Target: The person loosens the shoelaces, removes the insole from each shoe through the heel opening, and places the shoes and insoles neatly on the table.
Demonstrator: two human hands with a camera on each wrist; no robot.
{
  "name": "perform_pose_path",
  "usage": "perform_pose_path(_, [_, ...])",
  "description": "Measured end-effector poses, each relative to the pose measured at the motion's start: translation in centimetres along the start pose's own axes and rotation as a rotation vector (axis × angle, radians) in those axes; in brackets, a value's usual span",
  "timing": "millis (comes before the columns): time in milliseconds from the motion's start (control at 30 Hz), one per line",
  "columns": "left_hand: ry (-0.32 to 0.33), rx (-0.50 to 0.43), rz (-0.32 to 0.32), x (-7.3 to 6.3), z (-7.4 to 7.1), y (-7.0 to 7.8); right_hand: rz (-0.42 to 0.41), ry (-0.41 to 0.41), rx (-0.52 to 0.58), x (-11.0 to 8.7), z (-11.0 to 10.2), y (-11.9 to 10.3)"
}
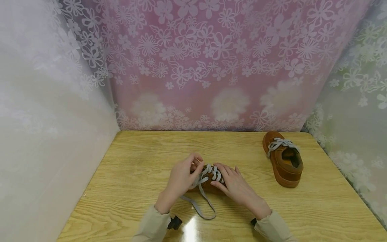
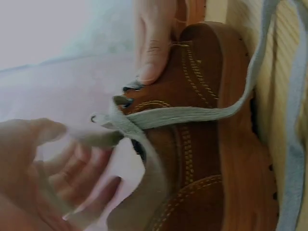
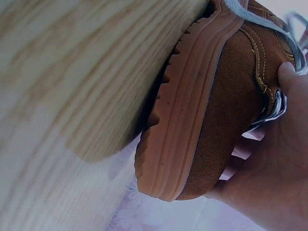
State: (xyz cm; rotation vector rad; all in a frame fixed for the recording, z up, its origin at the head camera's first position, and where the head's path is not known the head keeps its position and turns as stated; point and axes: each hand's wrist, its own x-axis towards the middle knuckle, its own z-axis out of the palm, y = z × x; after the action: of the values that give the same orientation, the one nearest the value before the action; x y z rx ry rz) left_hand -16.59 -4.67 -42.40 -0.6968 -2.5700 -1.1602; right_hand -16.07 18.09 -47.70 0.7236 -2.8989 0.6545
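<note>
Brown shoe (image 1: 208, 184): middle of tabletop (image 1: 136, 161), between left and right edges | grey lace (image 2: 178, 115): slack loop beside shoe; could snag if pulled crooked | left hand (image 1: 181, 174): at lacing, pinch unclear | right hand (image 1: 234, 183): grips shoe; loosening might let it twist | other shoe (image 1: 275, 164): near far right corner

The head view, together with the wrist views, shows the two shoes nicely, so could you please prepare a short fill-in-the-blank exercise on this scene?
1. The near shoe is gripped by the person's ____ hand.
2. On the far shoe, the end nearer the head camera is the ____.
3. The laces on both shoes are ____ in colour.
4. The pink backdrop behind the table is printed with pale ____.

Missing words: right; heel; grey; flowers.
</note>
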Motion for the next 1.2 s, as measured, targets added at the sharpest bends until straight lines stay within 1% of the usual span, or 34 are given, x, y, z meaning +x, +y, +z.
perform_pose_path(100, [-0.067,0.12,-0.012,-0.2,0.5,-0.2,-0.007,0.003,0.002,0.1,0.0,-0.1])
perform_pose_path(167, [-0.099,0.155,-0.021,-0.3,0.8,-0.3,-0.01,0.003,0.006,0.1,-0.1,-0.1])
perform_pose_path(267, [-0.12,0.182,-0.035,-0.4,0.9,-0.5,-0.013,0.004,0.008,0.1,-0.1,-0.2])
perform_pose_path(367, [-0.104,0.195,-0.042,-0.5,0.6,-0.5,-0.013,0.004,0.01,0.1,-0.1,-0.2])
perform_pose_path(433, [-0.063,0.192,-0.029,-0.4,0.1,-0.4,-0.011,0.002,0.006,0.2,-0.1,-0.2])
perform_pose_path(467, [-0.029,0.178,-0.014,-0.3,-0.2,-0.2,-0.01,0.001,0.004,0.2,-0.1,-0.2])
perform_pose_path(533, [0.051,0.107,0.024,-0.1,-0.8,0.0,-0.008,-0.001,0.0,0.2,0.0,-0.1])
perform_pose_path(567, [0.096,0.06,0.057,-0.1,-1.0,0.2,-0.007,-0.001,-0.002,0.2,0.0,-0.1])
perform_pose_path(633, [0.172,-0.044,0.142,0.1,-1.5,0.5,-0.008,0.001,-0.002,0.1,0.0,-0.1])
perform_pose_path(667, [0.2,-0.098,0.189,0.1,-1.8,0.7,-0.01,0.004,-0.002,0.1,0.0,0.0])
perform_pose_path(733, [0.234,-0.186,0.287,0.2,-2.0,0.9,-0.013,0.012,-0.002,0.1,0.0,0.0])
perform_pose_path(800, [0.243,-0.237,0.374,0.2,-2.1,1.2,-0.017,0.017,-0.004,0.1,0.0,0.1])
perform_pose_path(867, [0.218,-0.268,0.428,0.3,-2.1,1.5,-0.018,0.017,-0.007,0.1,0.0,0.1])
perform_pose_path(900, [0.189,-0.281,0.444,0.3,-2.1,1.6,-0.019,0.016,-0.009,0.1,0.0,0.1])
perform_pose_path(933, [0.15,-0.288,0.445,0.2,-2.0,1.7,-0.02,0.014,-0.008,0.1,0.1,0.2])
perform_pose_path(1000, [0.063,-0.282,0.419,0.1,-1.8,1.9,-0.024,0.013,-0.007,0.1,0.1,0.2])
perform_pose_path(1067, [-0.029,-0.251,0.368,-0.1,-1.5,1.9,-0.033,0.017,-0.005,0.0,0.1,0.3])
perform_pose_path(1133, [-0.101,-0.2,0.315,-0.2,-1.2,1.9,-0.044,0.025,-0.013,-0.1,0.2,0.3])
perform_pose_path(1200, [-0.152,-0.125,0.271,-0.3,-1.0,1.8,-0.059,0.033,-0.031,-0.1,0.2,0.3])
